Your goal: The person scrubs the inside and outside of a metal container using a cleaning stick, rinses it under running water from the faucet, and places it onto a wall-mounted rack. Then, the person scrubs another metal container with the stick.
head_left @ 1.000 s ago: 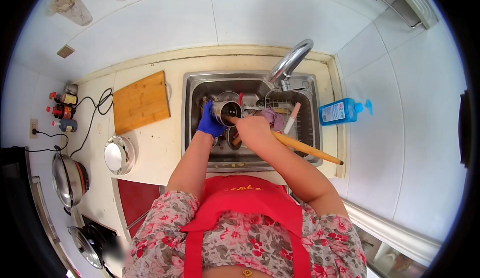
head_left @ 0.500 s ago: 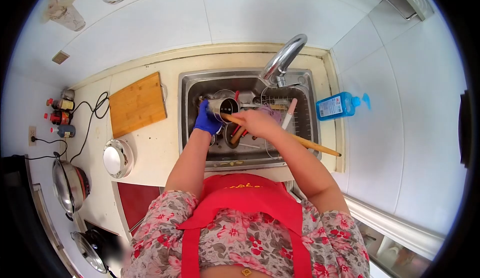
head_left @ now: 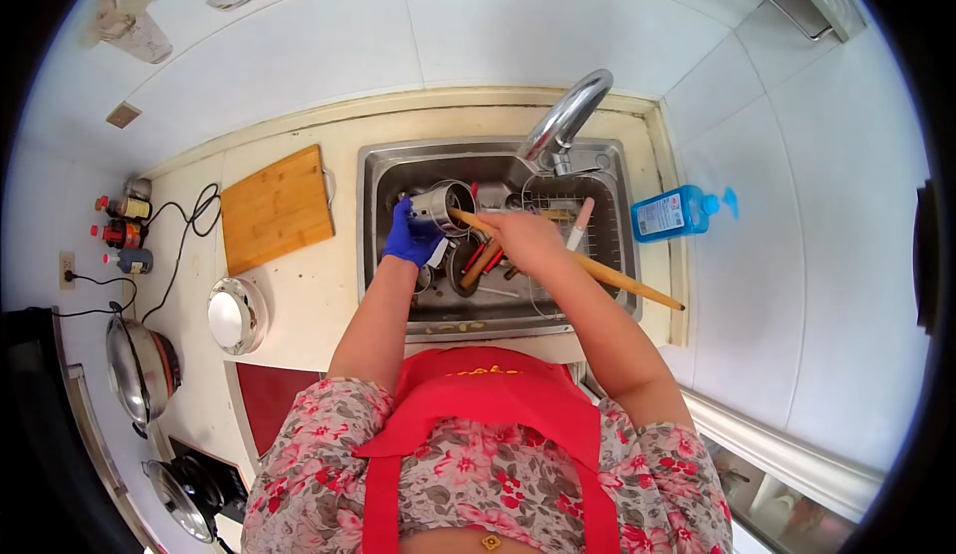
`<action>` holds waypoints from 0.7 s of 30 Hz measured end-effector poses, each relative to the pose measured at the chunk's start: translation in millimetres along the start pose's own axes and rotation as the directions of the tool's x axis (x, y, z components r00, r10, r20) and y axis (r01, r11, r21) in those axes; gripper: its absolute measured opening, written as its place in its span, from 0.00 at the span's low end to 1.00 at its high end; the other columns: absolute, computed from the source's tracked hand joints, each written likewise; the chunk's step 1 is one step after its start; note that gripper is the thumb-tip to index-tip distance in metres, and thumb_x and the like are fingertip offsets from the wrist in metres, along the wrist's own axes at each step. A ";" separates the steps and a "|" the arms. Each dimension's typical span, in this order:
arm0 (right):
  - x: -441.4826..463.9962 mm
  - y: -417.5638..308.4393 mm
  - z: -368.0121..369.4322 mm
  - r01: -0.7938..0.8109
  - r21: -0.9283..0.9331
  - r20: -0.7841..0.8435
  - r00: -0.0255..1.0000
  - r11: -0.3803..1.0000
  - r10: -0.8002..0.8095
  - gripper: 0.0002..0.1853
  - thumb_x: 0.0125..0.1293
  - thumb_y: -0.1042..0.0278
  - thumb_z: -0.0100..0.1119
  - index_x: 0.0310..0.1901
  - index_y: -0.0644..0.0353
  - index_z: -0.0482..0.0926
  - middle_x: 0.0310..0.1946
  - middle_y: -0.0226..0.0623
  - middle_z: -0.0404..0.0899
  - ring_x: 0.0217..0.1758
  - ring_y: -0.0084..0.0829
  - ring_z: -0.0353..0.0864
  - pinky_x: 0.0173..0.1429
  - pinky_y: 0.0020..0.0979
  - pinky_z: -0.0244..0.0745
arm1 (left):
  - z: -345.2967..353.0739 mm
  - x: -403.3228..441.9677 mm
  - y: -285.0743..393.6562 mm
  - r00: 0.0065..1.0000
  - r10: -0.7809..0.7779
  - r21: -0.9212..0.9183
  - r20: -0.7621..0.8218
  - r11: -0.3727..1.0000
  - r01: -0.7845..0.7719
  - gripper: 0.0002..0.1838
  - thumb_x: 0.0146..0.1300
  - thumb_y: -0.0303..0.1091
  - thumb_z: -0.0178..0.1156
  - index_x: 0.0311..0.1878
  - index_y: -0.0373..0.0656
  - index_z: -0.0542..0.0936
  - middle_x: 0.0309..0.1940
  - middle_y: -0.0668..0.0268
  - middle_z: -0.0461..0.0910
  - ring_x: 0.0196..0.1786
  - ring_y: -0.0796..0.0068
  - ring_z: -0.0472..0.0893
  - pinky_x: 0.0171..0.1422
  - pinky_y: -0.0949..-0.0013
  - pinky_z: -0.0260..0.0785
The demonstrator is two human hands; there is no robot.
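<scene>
Over the sink's left half, my left hand, in a blue glove, is wrapped round a metal cylinder lying tilted with its mouth toward the right. The cylinder looks like a utensil holder with holes in it. My bare right hand is closed round a long wooden stick. One end of the stick reaches into the cylinder's mouth; the other sticks out past the sink's right edge. Below the hands, several utensils with red and wooden handles lie in the sink. A knife with a pale pink handle rests at the right.
The steel sink has a wire rack on its right side and a faucet behind. A blue soap bottle lies to the right. A cutting board and a white lidded pot are at the left.
My right hand and the stick have shifted slightly right, and the stick's inner end sits higher in the cylinder's mouth. My left hand has turned the cylinder a little.
</scene>
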State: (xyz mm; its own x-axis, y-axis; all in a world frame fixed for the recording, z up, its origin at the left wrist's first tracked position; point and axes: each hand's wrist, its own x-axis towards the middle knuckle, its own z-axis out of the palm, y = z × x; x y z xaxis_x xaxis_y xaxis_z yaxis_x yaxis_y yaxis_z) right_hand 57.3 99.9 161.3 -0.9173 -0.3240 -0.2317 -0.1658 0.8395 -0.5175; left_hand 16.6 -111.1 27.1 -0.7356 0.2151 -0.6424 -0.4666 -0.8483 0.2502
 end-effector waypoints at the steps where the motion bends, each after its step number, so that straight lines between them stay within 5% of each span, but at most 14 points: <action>1: -1.7 -0.6 0.8 -0.033 -0.100 -0.011 0.999 0.994 0.032 0.16 0.63 0.60 0.48 0.53 0.41 0.75 0.37 0.39 0.80 0.38 0.41 0.78 0.40 0.38 0.72 | -0.6 -1.3 1.4 1.000 0.002 0.002 -0.001 1.000 -0.002 0.27 0.55 0.54 0.54 0.53 0.46 0.70 0.49 0.61 0.73 0.52 0.60 0.72 0.57 0.55 0.65; 5: -8.9 0.8 -6.5 -0.019 -0.031 0.176 0.984 0.999 0.024 0.16 0.62 0.63 0.49 0.52 0.47 0.75 0.35 0.43 0.80 0.37 0.42 0.79 0.41 0.39 0.72 | -2.4 4.2 -0.5 0.994 0.106 0.100 0.037 0.989 -0.109 0.25 0.57 0.51 0.52 0.53 0.47 0.71 0.50 0.61 0.74 0.52 0.61 0.73 0.60 0.56 0.64; 7: -5.2 2.4 -19.3 -0.258 0.293 0.449 0.887 0.921 0.105 0.16 0.62 0.64 0.48 0.52 0.47 0.75 0.35 0.42 0.79 0.38 0.42 0.79 0.40 0.39 0.73 | -9.5 11.9 4.3 0.993 0.115 0.082 -0.002 0.990 -0.114 0.25 0.57 0.53 0.51 0.53 0.46 0.71 0.50 0.61 0.74 0.53 0.61 0.73 0.60 0.55 0.63; 11: -3.2 26.9 -18.2 -0.252 0.451 0.304 0.945 0.856 0.119 0.16 0.63 0.62 0.47 0.53 0.44 0.75 0.35 0.40 0.79 0.38 0.41 0.79 0.39 0.39 0.73 | 1.5 -4.3 16.1 0.996 0.078 0.078 0.047 0.994 -0.081 0.26 0.57 0.53 0.51 0.53 0.47 0.70 0.50 0.60 0.74 0.53 0.60 0.73 0.60 0.56 0.64; 13: -12.4 29.7 -3.1 -0.010 0.044 0.016 1.000 0.999 0.009 0.16 0.64 0.59 0.46 0.53 0.41 0.74 0.36 0.38 0.79 0.38 0.41 0.79 0.40 0.39 0.73 | 1.4 -3.1 11.8 0.995 0.074 0.051 0.064 0.996 -0.077 0.26 0.55 0.49 0.56 0.53 0.45 0.70 0.49 0.60 0.73 0.52 0.59 0.72 0.60 0.58 0.62; 14: -17.4 20.7 2.4 -0.124 -0.012 0.116 0.985 0.992 0.124 0.16 0.64 0.58 0.45 0.53 0.40 0.74 0.37 0.38 0.79 0.40 0.40 0.79 0.43 0.38 0.73 | 0.9 3.1 10.1 0.995 0.091 0.081 0.051 0.992 -0.095 0.26 0.55 0.49 0.56 0.53 0.45 0.70 0.49 0.60 0.73 0.52 0.59 0.72 0.60 0.57 0.62; 17: -27.9 -7.1 -4.2 -0.069 0.008 0.195 0.979 0.998 0.066 0.16 0.63 0.59 0.47 0.53 0.41 0.74 0.40 0.38 0.79 0.41 0.40 0.78 0.45 0.38 0.72 | -9.8 17.7 6.3 0.997 0.074 0.110 -0.004 0.991 -0.073 0.26 0.54 0.50 0.56 0.53 0.46 0.71 0.49 0.61 0.73 0.53 0.59 0.71 0.60 0.57 0.62; 18: -25.2 -1.5 -8.6 -0.095 0.209 0.203 0.978 0.973 0.052 0.17 0.63 0.60 0.49 0.53 0.41 0.74 0.40 0.39 0.79 0.42 0.39 0.78 0.46 0.36 0.72 | -12.6 16.4 7.5 0.995 0.094 0.065 0.031 0.993 -0.096 0.26 0.55 0.50 0.55 0.53 0.46 0.71 0.49 0.60 0.73 0.52 0.59 0.72 0.60 0.57 0.62; 21: -25.1 23.9 -37.9 -0.068 0.303 0.126 0.992 0.951 0.031 0.17 0.62 0.61 0.50 0.53 0.41 0.74 0.38 0.39 0.79 0.40 0.37 0.79 0.46 0.34 0.71 | -6.6 -1.2 23.9 0.986 0.155 0.045 0.061 0.986 -0.158 0.26 0.58 0.53 0.47 0.54 0.45 0.69 0.51 0.58 0.73 0.54 0.59 0.73 0.61 0.57 0.63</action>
State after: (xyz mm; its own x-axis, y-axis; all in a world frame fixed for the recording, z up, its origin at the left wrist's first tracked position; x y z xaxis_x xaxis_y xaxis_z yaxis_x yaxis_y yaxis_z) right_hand 62.6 144.6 186.0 -0.8691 -0.3499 -0.3497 0.0148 0.6881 -0.7255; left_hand 9.6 -134.8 29.1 -0.8279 0.1100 -0.5500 -0.3657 -0.8493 0.3807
